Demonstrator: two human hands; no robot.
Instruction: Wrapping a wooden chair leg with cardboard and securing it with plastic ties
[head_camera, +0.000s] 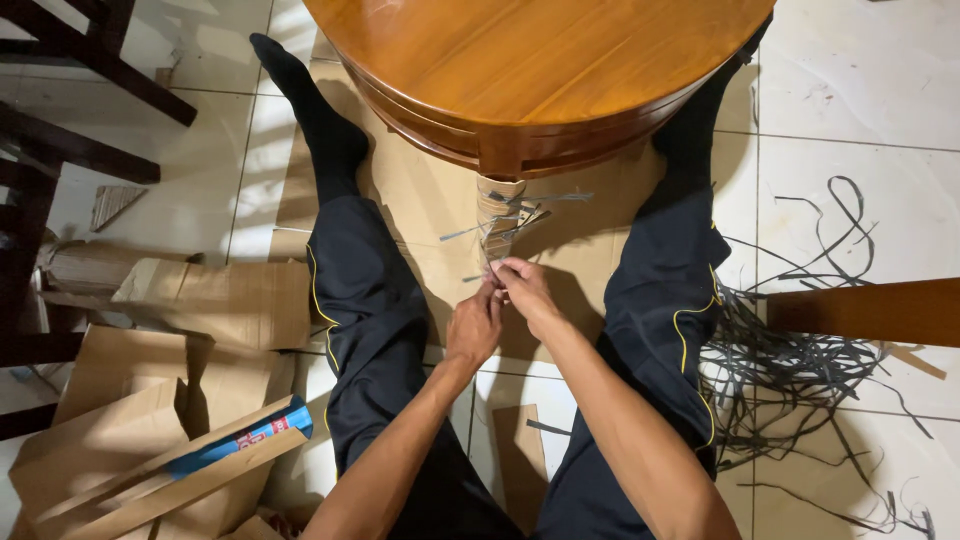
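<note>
Left hand (473, 325) and right hand (525, 290) pinch grey strap (515, 212) against cardboard-wrapped table leg (497, 215) under round wooden table (540, 60). Risk: knot loosens, cardboard unwinds if pinch slips on slick strap.

You are sitting on the floor (860, 90) with your legs spread to either side of a round table (530, 70) that is standing straight ahead of you. A wrapped table leg (497, 225) is coming down from under its near edge, between your legs, and a sheet of cardboard (420, 200) is lying beneath it. Your left hand (474, 325) and right hand (524, 288) are meeting just in front of that leg, touching its lower end. To your left, a pile of cardboard pieces (150, 400) is lying beside your left leg (360, 300), with chair legs (60, 140) standing farther left. To your right, a heap of strapping strips (800, 360) is lying just beyond your right leg (665, 300), under a wooden board (870, 312).
</note>
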